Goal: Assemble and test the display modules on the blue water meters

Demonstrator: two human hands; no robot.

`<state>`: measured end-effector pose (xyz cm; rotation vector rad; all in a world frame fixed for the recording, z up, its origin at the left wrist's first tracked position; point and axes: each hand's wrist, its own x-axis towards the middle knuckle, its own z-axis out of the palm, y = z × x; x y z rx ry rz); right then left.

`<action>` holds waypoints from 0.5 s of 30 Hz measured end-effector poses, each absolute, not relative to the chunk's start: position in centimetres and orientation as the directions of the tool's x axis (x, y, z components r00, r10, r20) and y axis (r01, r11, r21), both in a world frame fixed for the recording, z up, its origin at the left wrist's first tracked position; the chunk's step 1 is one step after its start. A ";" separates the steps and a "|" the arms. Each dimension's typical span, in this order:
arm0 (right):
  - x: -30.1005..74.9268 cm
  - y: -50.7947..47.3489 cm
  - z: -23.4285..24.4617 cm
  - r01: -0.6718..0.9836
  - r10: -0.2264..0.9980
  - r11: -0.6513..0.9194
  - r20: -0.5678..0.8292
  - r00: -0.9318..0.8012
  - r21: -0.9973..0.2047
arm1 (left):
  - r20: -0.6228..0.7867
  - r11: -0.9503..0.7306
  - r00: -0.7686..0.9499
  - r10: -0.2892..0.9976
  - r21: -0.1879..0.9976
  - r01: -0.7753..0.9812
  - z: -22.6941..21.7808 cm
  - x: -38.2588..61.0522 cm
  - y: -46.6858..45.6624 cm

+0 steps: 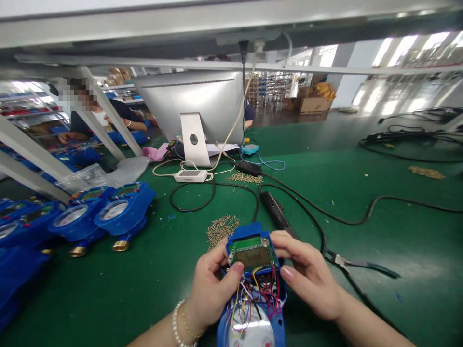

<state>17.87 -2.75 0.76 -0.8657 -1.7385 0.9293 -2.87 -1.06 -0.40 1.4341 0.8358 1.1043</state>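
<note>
A blue water meter (pixel 282 324) lies open in front of me, its round clear-covered dial toward me. Above the dial, red, yellow and dark wires run up to a green circuit board with a small grey display (pixel 253 256). My left hand (pixel 215 284) grips the board's left side, its thumb on the lower left corner and its fingers at the side edge. On the right, my right hand (pixel 311 272) holds the blue housing by its edge, index finger near the board's upper corner and thumb lower down. The undersides of both grips are hidden.
Several blue water meters (pixel 125 209) stand at left. Loose screws (pixel 222 229), a black electric screwdriver (pixel 277 212) and pliers (pixel 361 265) lie nearby. Cables (pixel 347 221) cross the green table. A monitor (pixel 195 106) stands behind under a shelf frame; a person (pixel 119 115) sits at back left.
</note>
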 end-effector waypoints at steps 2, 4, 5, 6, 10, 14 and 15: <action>17.7 -2.8 0.7 0.146 0.853 0.486 0.431 -0.293 -0.862 | 0.185 -0.172 0.318 0.930 0.983 -0.069 -0.4 -3.0 -1.0; 17.5 -2.9 0.7 0.134 0.829 0.532 0.482 -0.284 -0.836 | 0.195 -0.186 0.319 0.927 0.981 -0.061 -0.5 -3.1 -1.0; 17.5 -2.8 0.7 0.120 0.814 0.557 0.511 -0.276 -0.822 | 0.202 -0.196 0.321 0.925 0.979 -0.053 -0.5 -3.2 -1.0; 17.4 -2.8 0.8 0.104 0.799 0.581 0.540 -0.265 -0.807 | 0.209 -0.205 0.324 0.923 0.978 -0.047 -0.6 -3.2 -0.9; 17.3 -2.7 0.8 0.055 0.798 0.579 0.551 -0.244 -0.814 | 0.217 -0.208 0.339 0.915 0.976 -0.064 -0.7 -3.4 -1.0; 17.2 -2.6 0.5 -0.043 0.869 0.430 0.426 -0.253 -0.902 | 0.218 -0.186 0.376 0.901 0.975 -0.122 -1.0 -3.5 -1.4; 17.2 -2.6 0.4 -0.055 0.874 0.415 0.415 -0.253 -0.908 | 0.221 -0.183 0.388 0.895 0.974 -0.132 -1.0 -3.5 -1.5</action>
